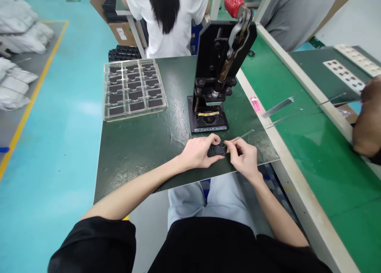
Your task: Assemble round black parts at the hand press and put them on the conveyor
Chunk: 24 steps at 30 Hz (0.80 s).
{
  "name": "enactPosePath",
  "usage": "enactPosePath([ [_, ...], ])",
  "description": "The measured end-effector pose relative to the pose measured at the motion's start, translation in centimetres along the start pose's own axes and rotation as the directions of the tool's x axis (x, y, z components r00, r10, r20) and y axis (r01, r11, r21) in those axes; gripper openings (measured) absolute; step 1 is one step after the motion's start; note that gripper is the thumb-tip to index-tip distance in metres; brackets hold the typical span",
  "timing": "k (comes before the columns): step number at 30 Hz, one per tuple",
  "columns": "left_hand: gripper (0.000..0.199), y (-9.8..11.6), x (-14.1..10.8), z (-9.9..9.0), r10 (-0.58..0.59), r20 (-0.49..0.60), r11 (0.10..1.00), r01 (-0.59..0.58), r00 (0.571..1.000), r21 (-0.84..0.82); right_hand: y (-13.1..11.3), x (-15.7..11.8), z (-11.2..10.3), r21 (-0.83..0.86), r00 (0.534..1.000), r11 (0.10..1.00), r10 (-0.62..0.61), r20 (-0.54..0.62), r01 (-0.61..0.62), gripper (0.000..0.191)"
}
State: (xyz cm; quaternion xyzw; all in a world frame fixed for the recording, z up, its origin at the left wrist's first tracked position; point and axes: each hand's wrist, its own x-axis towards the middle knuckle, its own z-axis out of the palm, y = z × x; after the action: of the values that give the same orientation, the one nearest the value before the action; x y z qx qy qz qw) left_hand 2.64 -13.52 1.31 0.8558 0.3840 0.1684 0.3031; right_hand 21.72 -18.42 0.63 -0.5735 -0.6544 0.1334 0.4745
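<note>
Between thumb and fingers, my left hand (199, 151) grips a small round black part (218, 150) just above the near edge of the table. At the part's right rim, my right hand (243, 157) pinches a thin grey rod (245, 134) that sticks out to the upper right. Its pinching fingertips come close to the part; whether they touch it I cannot tell. Directly beyond both hands stands a black hand press (208, 78) with a red-wrapped lever handle (233, 3). A yellow strip (208, 114) lies across its lower fixture.
Left on the dark green table (143, 146) is a clear plastic tray (133, 110) with black pieces in its compartments. A green belt (315, 146) along the right carries a bundle of thin strips (278, 107). A pink object (255, 104) lies by its rail. Co-workers sit ahead and right.
</note>
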Motion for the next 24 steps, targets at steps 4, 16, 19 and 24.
enactPosePath([
  [4,0.046,0.0,0.1,0.0,-0.007,-0.005,1.0,0.007,1.0,0.013,-0.3,0.0,-2.1,0.083,0.894,0.994,0.097,-0.437,-0.067,0.026],
  [16,0.05,-0.2,0.1,-0.1,-0.011,-0.025,1.0,0.01,1.0,-0.007,-0.5,-1.1,-3.0,-0.016,0.984,0.999,0.025,-0.175,-0.028,0.027],
  [19,0.05,-0.1,0.1,-0.1,-0.008,-0.022,1.0,0.008,1.0,-0.01,-0.8,-1.3,-2.5,0.057,0.969,0.998,0.01,-0.245,0.005,0.02],
  [24,0.051,-0.2,0.0,-0.1,0.005,-0.025,1.0,-0.006,1.0,-0.021,-1.2,-1.4,-2.7,-0.022,0.984,0.997,-0.075,-0.162,0.073,0.019],
])
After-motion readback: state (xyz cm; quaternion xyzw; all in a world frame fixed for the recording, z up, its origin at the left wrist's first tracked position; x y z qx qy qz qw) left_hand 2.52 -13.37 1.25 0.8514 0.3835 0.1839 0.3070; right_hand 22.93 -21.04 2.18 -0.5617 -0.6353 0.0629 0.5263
